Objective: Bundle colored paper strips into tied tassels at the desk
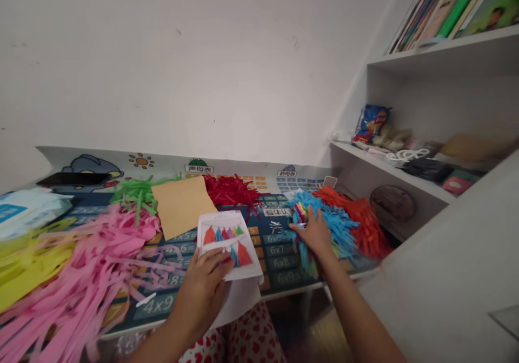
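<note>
My left hand (206,287) lies on a white printed sheet (248,232) with a picture of coloured tassels, its fingers stretched over the picture. The sheet hangs partly over the table's front edge. My right hand (314,233) reaches to a small multicoloured bundle (300,212) beside the blue fringed paper (334,223); thumb and fingers are apart around it, and whether they grip it cannot be told. Orange-red fringed paper (367,228) lies to the right. A tan paper piece (182,203) sits left of the sheet, with red fringe (231,192) behind.
Pink strips (93,265), yellow strips (32,260) and green strips (135,192) cover the left of the table mat (284,265). A wipes pack (32,211) and dark phone (73,179) are at far left. Shelves (438,52) stand at right.
</note>
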Demonstrator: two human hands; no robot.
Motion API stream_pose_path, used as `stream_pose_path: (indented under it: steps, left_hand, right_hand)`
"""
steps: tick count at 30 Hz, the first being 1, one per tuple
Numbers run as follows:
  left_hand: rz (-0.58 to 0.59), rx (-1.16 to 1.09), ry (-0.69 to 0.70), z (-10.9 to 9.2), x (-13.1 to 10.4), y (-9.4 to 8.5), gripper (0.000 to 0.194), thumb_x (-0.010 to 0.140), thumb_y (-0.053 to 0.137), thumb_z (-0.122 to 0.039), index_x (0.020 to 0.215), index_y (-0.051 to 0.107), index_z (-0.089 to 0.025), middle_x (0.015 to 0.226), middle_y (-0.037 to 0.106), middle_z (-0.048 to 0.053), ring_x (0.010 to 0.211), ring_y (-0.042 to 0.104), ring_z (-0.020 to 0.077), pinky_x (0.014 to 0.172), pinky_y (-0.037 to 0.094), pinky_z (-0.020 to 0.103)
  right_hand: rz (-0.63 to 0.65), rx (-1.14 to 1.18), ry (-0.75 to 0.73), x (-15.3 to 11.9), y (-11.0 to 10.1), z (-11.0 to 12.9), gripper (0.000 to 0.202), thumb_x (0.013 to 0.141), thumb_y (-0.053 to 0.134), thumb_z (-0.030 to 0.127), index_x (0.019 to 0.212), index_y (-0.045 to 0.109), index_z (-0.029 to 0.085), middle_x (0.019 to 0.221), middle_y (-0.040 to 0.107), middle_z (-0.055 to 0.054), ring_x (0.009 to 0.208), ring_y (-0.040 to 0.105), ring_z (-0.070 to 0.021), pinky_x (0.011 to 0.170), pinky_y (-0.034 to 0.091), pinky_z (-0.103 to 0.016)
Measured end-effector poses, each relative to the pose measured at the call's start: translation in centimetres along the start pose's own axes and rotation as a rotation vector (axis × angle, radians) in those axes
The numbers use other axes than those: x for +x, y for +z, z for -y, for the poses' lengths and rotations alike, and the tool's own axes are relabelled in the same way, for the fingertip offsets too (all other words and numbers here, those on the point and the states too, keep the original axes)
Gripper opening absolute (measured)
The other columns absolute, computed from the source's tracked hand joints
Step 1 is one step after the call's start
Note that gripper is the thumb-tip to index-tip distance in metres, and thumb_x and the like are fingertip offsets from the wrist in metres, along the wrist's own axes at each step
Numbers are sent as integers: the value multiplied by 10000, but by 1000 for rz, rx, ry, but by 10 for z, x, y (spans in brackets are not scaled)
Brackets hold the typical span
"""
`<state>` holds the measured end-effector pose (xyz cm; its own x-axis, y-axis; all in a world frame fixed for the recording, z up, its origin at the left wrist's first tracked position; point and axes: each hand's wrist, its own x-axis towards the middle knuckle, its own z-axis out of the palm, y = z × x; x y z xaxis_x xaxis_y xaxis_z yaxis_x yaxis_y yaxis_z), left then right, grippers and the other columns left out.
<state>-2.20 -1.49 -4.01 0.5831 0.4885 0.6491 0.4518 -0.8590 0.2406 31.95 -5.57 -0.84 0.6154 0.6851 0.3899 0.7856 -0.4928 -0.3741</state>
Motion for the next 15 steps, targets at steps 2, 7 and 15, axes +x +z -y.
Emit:
stream_pose_path:
  steps: [2, 7, 15]
  left_hand:
    - [4, -7, -21, -3, 0, 5, 368, 840, 479, -152, 1118, 685, -279, 1135, 700, 74, 1112, 596, 278, 1070, 342, 593]
    - [7, -10, -66, -12, 6, 7, 372, 821, 478, -123, 1084, 701, -263, 1125, 697, 85, 1098, 595, 275, 1042, 374, 584]
    - [59, -17, -108, -19, 17, 10, 383, 816, 467, -118, 1086, 706, -249, 1148, 681, 92, 1118, 576, 290, 1034, 363, 592]
  right_hand:
    - [138, -51, 40, 7, 17, -7, 908, 698, 763, 387, 1471, 356, 140, 1489, 342, -249, 1233, 500, -403, 982, 407, -506]
    - [104, 16, -51, 3, 19, -15, 728, 795, 573, 178, 1479, 324, 186, 1468, 419, -167, 1314, 435, -319, 1066, 317, -491]
    - [-57, 852, 19, 12, -70, -42, 749, 687, 711, 446, 1335, 480, 149, 1132, 671, -107, 932, 664, -263, 815, 535, -394]
